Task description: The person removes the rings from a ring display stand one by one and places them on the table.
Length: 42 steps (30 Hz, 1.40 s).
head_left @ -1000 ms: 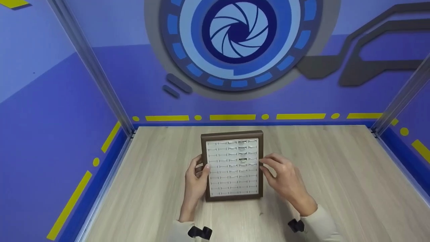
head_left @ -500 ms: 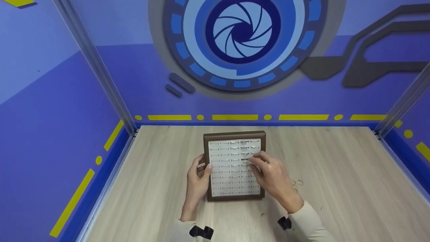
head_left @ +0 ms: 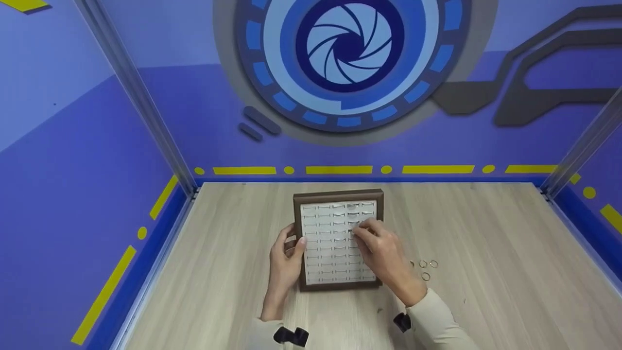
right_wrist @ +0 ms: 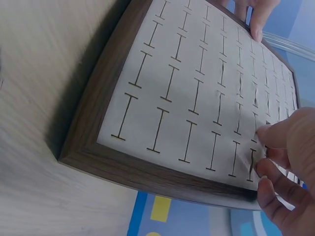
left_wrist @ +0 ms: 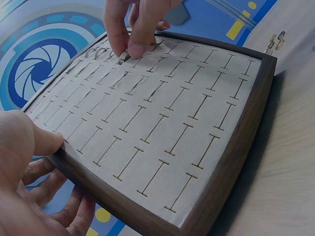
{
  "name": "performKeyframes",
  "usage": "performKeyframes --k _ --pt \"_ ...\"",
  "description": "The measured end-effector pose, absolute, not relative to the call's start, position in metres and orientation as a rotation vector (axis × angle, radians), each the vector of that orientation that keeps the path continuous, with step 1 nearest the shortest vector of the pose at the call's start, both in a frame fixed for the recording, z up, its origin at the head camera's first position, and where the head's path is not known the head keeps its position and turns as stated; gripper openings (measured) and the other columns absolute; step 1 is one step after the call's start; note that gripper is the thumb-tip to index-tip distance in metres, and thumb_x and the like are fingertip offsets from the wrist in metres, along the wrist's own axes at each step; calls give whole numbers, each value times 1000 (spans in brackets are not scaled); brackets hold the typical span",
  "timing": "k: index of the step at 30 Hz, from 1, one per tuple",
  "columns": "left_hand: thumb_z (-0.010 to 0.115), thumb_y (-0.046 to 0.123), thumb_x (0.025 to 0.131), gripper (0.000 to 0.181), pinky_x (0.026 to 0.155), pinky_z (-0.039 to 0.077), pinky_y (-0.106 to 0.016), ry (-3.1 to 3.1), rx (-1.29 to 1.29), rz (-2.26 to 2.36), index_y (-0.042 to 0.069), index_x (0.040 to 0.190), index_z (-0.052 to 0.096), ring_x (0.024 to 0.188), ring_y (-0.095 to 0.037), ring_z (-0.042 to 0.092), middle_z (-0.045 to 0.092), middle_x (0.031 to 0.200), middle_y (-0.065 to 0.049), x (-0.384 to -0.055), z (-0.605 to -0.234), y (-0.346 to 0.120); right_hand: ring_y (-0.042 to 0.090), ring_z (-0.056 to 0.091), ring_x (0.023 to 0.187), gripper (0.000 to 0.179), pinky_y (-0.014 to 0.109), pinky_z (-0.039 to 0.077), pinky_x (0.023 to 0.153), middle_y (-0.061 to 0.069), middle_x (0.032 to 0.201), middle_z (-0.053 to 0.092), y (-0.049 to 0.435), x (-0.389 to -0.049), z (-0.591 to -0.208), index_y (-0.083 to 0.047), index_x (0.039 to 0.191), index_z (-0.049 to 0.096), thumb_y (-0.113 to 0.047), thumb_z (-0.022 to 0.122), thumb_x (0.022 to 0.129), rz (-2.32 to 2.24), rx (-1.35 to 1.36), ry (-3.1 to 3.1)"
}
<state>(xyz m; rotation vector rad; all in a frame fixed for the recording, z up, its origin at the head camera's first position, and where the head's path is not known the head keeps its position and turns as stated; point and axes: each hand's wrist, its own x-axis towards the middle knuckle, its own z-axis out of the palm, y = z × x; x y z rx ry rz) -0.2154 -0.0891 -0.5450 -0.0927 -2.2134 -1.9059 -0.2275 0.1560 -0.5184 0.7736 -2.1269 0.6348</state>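
Note:
A ring display tray (head_left: 337,196) with a brown frame and a white slotted pad stands tilted up on the table. My left hand (head_left: 284,260) grips its left edge, thumb on the front and fingers behind. Over the fourth column from the left, my right hand (head_left: 386,250) pinches a silvery ring (left_wrist: 124,57) at its slot between thumb and fingertips. A few more rings (left_wrist: 100,52) sit in the slots just beyond those fingers. Most other slots (right_wrist: 172,82) hold nothing; several gape slightly.
Several loose gold-coloured rings (head_left: 425,276) lie on the wooden table (head_left: 495,243) to the right of the tray. A small dark bit (head_left: 380,310) lies in front of the tray. Blue printed panels (head_left: 160,112) wall in the back and sides.
My right hand has moved left from the tray's right edge to the fourth column and pinches a ring there. Loose rings on the table have come into sight behind it. My left hand keeps its grip.

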Motion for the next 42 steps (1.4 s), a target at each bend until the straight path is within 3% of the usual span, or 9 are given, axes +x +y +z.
performKeyframes --k 11,42 --pt "64 13 108 46 100 57 -41 -2203 -100 -1920 8 153 54 114 -27 69 63 139 -17 -216 -546 -90 24 71 88 27 35 63 76 7 98 69 154 -232 -519 -3 99 76 14 84 79 571 773 -2093" --pt "67 13 106 45 97 58 -37 -2193 -73 -1903 10 150 58 110 -25 70 65 137 -15 -214 -546 -90 21 68 90 26 34 62 76 6 103 66 159 -228 -522 -3 104 72 9 83 84 507 788 -2129"
